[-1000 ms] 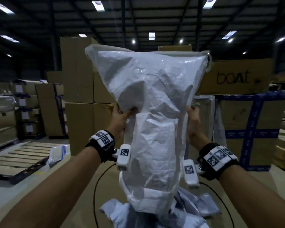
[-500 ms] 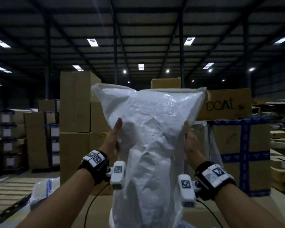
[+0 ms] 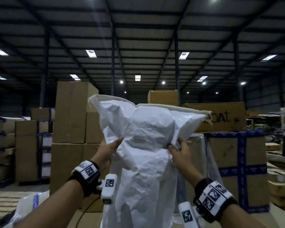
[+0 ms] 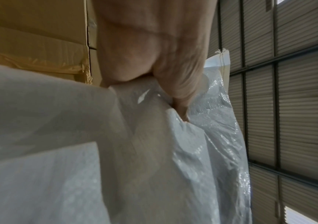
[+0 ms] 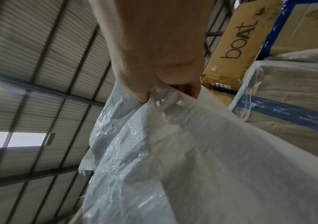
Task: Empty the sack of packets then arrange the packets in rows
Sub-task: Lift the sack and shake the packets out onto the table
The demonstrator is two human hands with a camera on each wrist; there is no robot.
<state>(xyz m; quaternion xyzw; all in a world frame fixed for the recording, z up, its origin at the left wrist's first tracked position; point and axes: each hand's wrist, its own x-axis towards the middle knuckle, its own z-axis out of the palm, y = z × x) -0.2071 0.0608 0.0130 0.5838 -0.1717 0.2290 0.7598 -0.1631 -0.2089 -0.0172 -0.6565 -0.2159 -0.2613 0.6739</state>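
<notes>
The emptying step is in hand: the white woven sack (image 3: 148, 145) hangs upside down between the left hand (image 3: 108, 151) and right hand (image 3: 181, 153), each pinching a bunched fold of its side, stitched bottom seam above them. It looks crinkled and slack; whether packets remain inside I cannot tell. Next comes a shake, then laying it aside.
</notes>
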